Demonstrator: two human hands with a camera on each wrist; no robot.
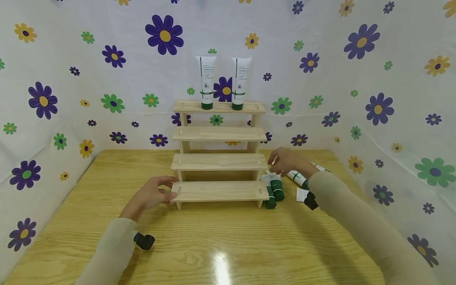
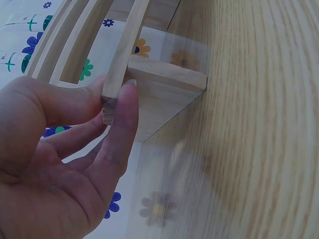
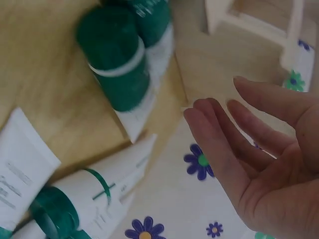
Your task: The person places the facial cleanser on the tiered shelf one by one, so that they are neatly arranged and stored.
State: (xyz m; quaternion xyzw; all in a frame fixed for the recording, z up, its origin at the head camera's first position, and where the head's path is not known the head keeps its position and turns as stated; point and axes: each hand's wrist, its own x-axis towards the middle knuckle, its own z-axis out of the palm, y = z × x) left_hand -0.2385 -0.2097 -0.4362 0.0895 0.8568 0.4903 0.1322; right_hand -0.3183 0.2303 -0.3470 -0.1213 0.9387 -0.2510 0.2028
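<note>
My left hand [image 1: 152, 194] pinches the left end of the lowest step of a wooden four-step display rack [image 1: 219, 190]; in the left wrist view its thumb and a finger [image 2: 123, 129] lie on opposite faces of that board. My right hand [image 1: 287, 161] hovers by the rack's right side, above white-and-green squeeze tubes lying on the table. In the right wrist view my right hand [image 3: 266, 174] has loosely bent fingers apart from the thumb, holding nothing. Closest below it lie a tube [image 1: 276, 187] and, against the rack, another tube [image 1: 270, 200].
On the top step two tubes stand on their green caps, a left tube [image 1: 208, 81] and a right tube [image 1: 241, 83]. More tubes [image 1: 298, 179] lie farther right, near a white tube end [image 1: 302, 194]. A flowered cloth [image 1: 320, 59] surrounds the wooden table [image 1: 199, 237].
</note>
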